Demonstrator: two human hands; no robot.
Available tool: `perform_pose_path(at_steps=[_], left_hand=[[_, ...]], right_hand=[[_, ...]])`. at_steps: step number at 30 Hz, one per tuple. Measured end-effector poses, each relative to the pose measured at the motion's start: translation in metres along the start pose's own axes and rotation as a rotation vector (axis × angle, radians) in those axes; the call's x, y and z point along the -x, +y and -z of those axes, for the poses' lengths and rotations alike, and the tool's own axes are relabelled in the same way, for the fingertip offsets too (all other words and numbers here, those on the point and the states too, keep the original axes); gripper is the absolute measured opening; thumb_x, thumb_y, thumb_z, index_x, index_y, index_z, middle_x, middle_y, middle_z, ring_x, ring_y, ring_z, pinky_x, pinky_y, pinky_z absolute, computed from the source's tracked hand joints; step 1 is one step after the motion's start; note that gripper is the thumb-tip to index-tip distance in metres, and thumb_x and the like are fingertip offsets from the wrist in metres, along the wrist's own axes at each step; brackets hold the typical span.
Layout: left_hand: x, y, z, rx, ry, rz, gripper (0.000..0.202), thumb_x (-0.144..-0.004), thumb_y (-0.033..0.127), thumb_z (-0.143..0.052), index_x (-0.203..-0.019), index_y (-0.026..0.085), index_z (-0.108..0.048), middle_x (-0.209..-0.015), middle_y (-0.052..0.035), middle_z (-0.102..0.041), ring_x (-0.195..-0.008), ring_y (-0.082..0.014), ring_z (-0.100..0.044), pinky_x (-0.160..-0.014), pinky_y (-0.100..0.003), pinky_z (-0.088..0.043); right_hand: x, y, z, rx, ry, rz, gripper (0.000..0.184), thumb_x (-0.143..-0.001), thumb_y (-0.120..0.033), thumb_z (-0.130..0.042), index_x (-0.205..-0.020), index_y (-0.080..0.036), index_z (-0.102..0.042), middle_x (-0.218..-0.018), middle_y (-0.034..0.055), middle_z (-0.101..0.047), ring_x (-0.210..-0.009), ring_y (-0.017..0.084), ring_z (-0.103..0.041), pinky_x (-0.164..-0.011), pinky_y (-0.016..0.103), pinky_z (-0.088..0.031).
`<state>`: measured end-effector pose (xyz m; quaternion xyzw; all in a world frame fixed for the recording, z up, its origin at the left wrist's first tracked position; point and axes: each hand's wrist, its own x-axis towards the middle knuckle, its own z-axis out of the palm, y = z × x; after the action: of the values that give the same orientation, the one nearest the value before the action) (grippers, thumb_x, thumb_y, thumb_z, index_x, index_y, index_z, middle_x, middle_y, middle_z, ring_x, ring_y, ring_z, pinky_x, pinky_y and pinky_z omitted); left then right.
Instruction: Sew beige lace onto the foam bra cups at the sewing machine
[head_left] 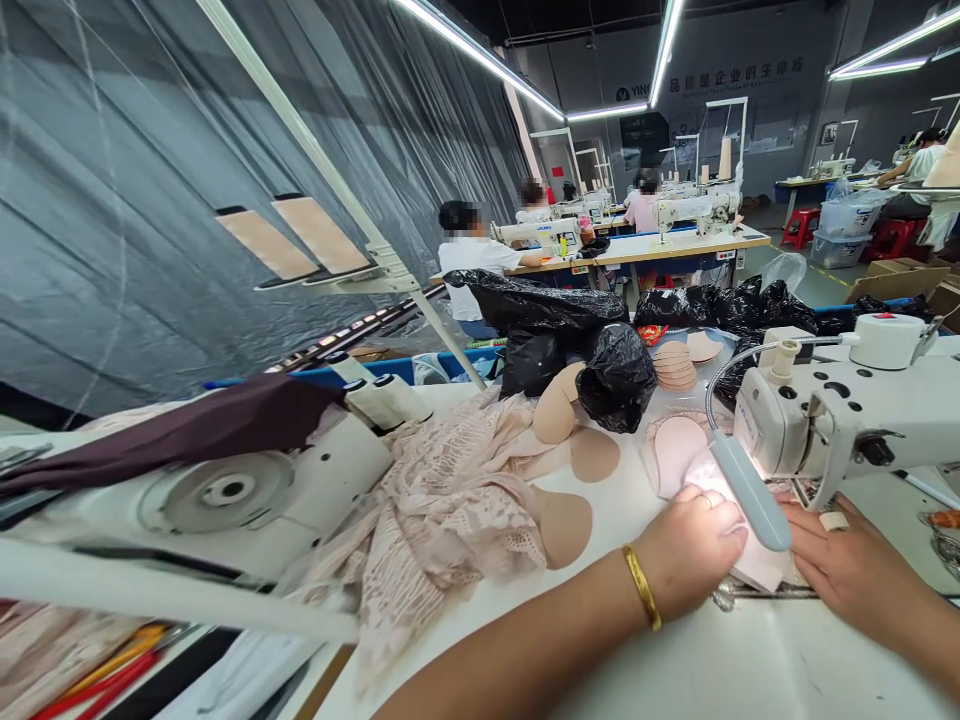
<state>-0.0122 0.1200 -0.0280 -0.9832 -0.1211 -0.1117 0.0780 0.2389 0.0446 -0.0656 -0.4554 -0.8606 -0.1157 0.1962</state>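
My left hand [694, 545], with a gold bangle on the wrist, rests curled on a pale pink fabric piece [757, 568] beside the needle of a white sewing machine [832, 415]. My right hand [844, 560] lies on the same piece from the right, fingers pressed down on it under the machine head. A grey gooseneck lamp [750, 490] crosses in front of the needle and hides the fingertips. A heap of pink lace garments [442, 500] lies left of my left arm, with beige bra cups [566, 525] at its edge.
More cups [675, 365] are stacked behind, next to black plastic bags [615, 375]. Another white machine [225, 490] with a dark cloth on it stands at the left. People sit at sewing tables [675, 245] further back. A plastic sheet wall runs along the left.
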Motion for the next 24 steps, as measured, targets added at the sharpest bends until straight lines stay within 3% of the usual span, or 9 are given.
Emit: perform_pose_path(at_steps=[2, 9, 13, 18, 24], left_hand=[[0.0, -0.001, -0.003, 0.02, 0.039, -0.027, 0.012, -0.096, 0.01, -0.054, -0.096, 0.016, -0.065, -0.096, -0.0085, -0.069, -0.092, -0.021, -0.066, -0.092, -0.038, -0.051], [-0.001, -0.003, -0.007, 0.021, 0.087, -0.059, 0.016, -0.095, 0.008, -0.055, -0.09, 0.017, -0.067, -0.092, -0.0064, -0.07, -0.086, -0.0185, -0.066, -0.097, -0.04, -0.05], [-0.001, -0.003, -0.005, 0.019, 0.091, -0.054, 0.016, -0.097, 0.01, -0.055, -0.09, 0.017, -0.068, -0.091, -0.0072, -0.07, -0.087, -0.0189, -0.066, -0.099, -0.041, -0.05], [-0.003, -0.003, -0.006, 0.02, 0.097, -0.035, 0.015, -0.099, 0.012, -0.056, -0.094, 0.016, -0.069, -0.093, -0.0086, -0.071, -0.092, -0.021, -0.066, -0.099, -0.042, -0.05], [-0.004, -0.003, -0.01, 0.018, 0.106, -0.012, 0.016, -0.1, 0.013, -0.054, -0.1, 0.016, -0.069, -0.096, -0.0088, -0.07, -0.096, -0.0216, -0.065, -0.1, -0.043, -0.049]], right_hand=[[-0.002, 0.001, 0.0, 0.024, -0.015, 0.002, 0.047, -0.1, -0.007, -0.039, -0.139, -0.023, -0.06, -0.091, 0.0045, -0.075, -0.108, 0.028, -0.067, -0.101, 0.048, -0.04], [-0.007, 0.003, 0.006, 0.032, 0.0, 0.013, 0.048, -0.099, -0.007, -0.042, -0.142, -0.023, -0.055, -0.099, 0.0026, -0.076, -0.112, 0.028, -0.064, -0.103, 0.046, -0.036], [-0.01, 0.0, 0.009, 0.038, 0.017, 0.01, 0.046, -0.099, -0.007, -0.04, -0.138, -0.024, -0.056, -0.104, 0.0016, -0.077, -0.099, 0.026, -0.068, -0.097, 0.045, -0.039], [-0.013, -0.002, 0.012, 0.007, -0.039, -0.073, 0.046, -0.097, -0.008, -0.039, -0.132, -0.027, -0.061, -0.093, 0.0017, -0.076, -0.094, 0.026, -0.069, -0.087, 0.043, -0.046], [-0.007, 0.003, 0.003, 0.031, -0.083, -0.057, 0.047, -0.095, -0.005, -0.036, -0.121, -0.027, -0.068, -0.087, 0.003, -0.076, -0.093, 0.027, -0.07, -0.087, 0.045, -0.05]])
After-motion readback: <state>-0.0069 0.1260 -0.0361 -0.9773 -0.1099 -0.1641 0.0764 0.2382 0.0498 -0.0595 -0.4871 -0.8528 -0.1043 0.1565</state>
